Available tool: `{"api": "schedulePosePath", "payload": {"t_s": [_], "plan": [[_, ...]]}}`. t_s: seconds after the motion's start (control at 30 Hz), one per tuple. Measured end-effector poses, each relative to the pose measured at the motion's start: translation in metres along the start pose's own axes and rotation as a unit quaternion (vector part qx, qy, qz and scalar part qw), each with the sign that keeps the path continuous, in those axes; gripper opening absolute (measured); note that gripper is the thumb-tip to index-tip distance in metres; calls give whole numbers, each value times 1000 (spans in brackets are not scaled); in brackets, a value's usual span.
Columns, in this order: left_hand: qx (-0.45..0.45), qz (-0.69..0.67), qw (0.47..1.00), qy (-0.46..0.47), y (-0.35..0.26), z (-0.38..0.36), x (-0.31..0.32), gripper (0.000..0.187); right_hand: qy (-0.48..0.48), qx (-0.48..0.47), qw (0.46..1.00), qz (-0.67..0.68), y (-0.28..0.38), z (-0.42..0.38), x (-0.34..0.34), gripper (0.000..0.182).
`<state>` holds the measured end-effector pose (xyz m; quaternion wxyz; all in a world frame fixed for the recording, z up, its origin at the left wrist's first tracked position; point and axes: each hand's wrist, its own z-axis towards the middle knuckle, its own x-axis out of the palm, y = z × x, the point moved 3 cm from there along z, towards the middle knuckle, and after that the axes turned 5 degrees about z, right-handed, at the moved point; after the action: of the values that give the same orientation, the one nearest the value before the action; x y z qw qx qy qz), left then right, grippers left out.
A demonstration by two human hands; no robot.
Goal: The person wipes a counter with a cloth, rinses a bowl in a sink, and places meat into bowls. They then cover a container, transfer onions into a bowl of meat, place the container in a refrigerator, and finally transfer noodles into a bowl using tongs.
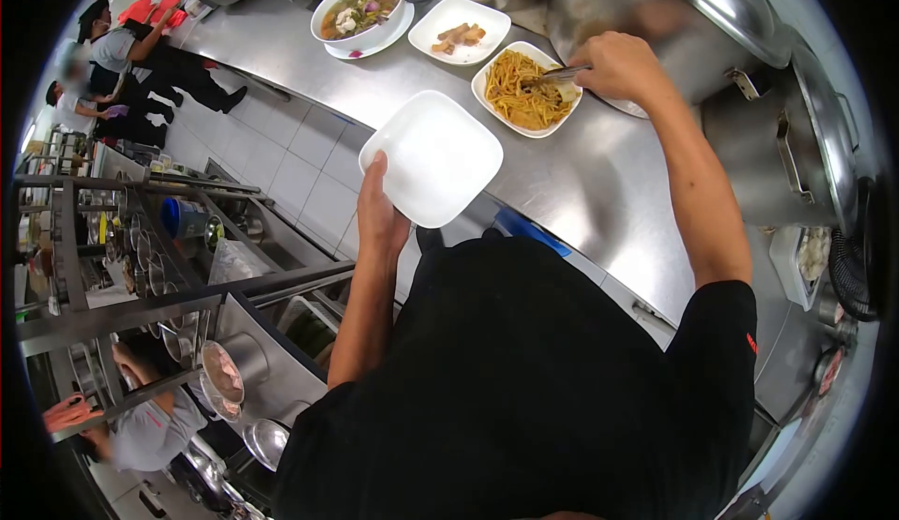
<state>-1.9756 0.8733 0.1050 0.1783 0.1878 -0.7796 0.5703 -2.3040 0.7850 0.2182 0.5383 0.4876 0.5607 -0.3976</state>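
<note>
An empty white square plate (433, 156) with rounded corners is held tilted over the front edge of the steel counter (599, 192). Metal tongs (554, 75) rest tips-down in a heap of yellow noodles on a second white square plate (488, 79), which sits flat farther back on the counter.

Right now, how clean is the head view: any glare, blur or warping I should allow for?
Head view: strong fisheye, with black corners and bent counter edges. Ceiling lights glare off the steel counter and the big pot. The area behind the right hand is smeared by blur; the empty white plate in the left hand and the noodle plate are sharp.
</note>
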Motion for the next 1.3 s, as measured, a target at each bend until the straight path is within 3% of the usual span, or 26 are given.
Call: {"api": "schedulePosePath", "payload": {"t_s": [0.2,0.63,0.8,1.1,1.23,1.3], "plan": [[0,3,1000,11,-2,8,2,58,-3,37,998,48,-16,-14,-21,34],[23,11,1000,4,-16,48,2,57,-80,15,988,134,-18,-35,-83,34],[50,48,997,16,-13,76,-2,59,-54,71,988,124,-2,-41,-92,34],[70,73,995,22,-17,114,4,60,-152,-32,985,79,-8,-51,-120,32],[64,72,995,31,-19,120,18,62,-122,38,985,114,8,-64,-163,37],[61,76,994,43,-18,126,24,63,-139,6,988,67,3,-67,-185,39]]}}
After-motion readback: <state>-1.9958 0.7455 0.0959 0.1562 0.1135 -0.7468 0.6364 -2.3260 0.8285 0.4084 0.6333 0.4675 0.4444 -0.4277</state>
